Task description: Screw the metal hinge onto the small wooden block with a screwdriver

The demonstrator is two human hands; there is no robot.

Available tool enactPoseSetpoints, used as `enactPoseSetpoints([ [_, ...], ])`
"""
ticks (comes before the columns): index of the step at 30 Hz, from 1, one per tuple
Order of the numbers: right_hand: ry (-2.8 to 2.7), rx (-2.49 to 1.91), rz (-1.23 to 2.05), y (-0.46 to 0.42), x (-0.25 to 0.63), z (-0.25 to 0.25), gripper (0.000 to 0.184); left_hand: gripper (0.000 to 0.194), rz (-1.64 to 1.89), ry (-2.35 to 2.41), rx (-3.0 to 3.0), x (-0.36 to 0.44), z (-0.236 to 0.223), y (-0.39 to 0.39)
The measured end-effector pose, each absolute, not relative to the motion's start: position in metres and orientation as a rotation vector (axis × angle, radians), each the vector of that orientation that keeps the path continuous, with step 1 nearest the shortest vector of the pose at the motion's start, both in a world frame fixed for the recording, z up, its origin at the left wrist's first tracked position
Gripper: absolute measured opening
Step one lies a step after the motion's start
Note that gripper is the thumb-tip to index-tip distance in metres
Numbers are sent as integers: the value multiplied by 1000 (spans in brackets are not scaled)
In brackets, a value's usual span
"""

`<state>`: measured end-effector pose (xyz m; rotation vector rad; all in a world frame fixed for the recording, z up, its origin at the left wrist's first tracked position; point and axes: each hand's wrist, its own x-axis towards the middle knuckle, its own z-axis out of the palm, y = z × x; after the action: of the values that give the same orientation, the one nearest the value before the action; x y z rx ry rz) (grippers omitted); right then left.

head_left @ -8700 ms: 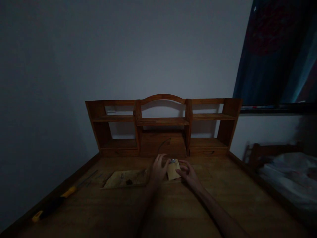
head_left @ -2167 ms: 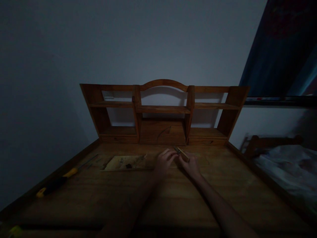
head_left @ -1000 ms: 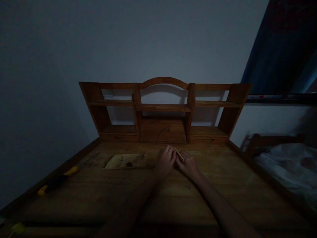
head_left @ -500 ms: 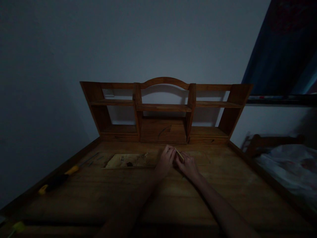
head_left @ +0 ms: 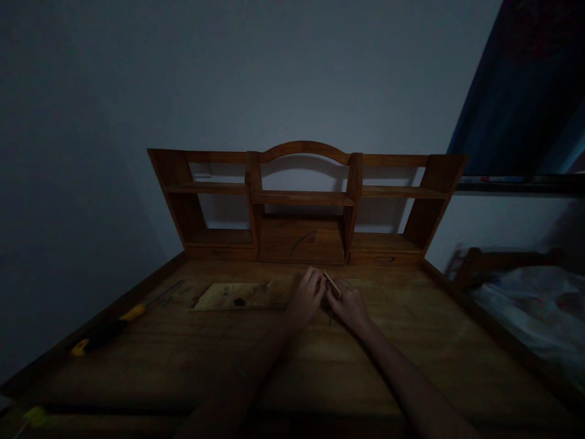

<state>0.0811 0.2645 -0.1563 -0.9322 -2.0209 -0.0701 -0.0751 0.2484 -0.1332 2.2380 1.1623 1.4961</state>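
Observation:
The room is dim. Both my hands meet at the middle of a wooden desk [head_left: 320,372]. My left hand [head_left: 307,299] and my right hand [head_left: 350,303] are closed together on a small flat wooden piece [head_left: 332,284], held on edge between the fingertips. A thin dark pin-like thing [head_left: 329,318] hangs or stands just below the hands; I cannot make out what it is. To the left of my left hand lies a pale rectangular recess [head_left: 240,296] in the desk top with dark specks in it.
A wooden hutch with shelves [head_left: 301,207] stands at the back of the desk against a pale wall. A yellow-and-black screwdriver [head_left: 107,329] lies at the left edge. Another yellow tool [head_left: 30,417] shows at the bottom left. A bed [head_left: 530,311] stands to the right.
Earlier the flat piece faced me broadside; now it stands edge-on between my fingers. Over the last second the hands barely moved, and a thin dark thing shows below them.

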Motion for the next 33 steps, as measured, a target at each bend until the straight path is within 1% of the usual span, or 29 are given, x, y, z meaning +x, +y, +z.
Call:
enactPoseSetpoints([
  [3,-2008,-935,-58,264,82,-155,20,17,1493,1150,2226,-76,-132,248],
  [8,-1994,-938,-27,264,84,-154,22,11,1511,1122,2232,-76,-131,247],
  [12,-1996,-918,-32,264,84,-155,23,17,1493,1141,2223,-76,-131,246],
  [18,-1991,-934,-38,263,84,-154,22,14,1498,1116,2204,-76,-130,244],
  [23,-1995,-944,-27,262,84,-153,24,21,1469,1116,2201,-76,-129,243],
  [30,-1990,-916,-32,264,85,-154,26,19,1485,1112,2197,-76,-130,245],
  [33,-1985,-907,-25,263,85,-153,26,15,1494,1101,2157,-76,-131,246],
])
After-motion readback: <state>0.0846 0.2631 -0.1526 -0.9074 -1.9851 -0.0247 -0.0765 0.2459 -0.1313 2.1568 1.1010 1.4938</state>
